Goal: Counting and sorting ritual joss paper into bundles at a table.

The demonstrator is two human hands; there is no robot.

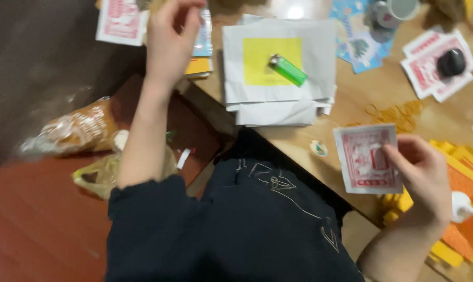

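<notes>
- A cluttered wooden table (372, 99) fills the right of the frame.
- A red-printed packet (366, 158) is pinched by the right hand (421, 175), lower right.
- Sorting is judged underway; the left hand (168, 39), upper left, is curled near another packet (120, 21), grip unclear.

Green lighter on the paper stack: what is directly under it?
The green lighter lies on a yellow sheet, which tops a stack of white papers on the wooden table. Whatever lies between or beneath those white papers is covered.
</notes>
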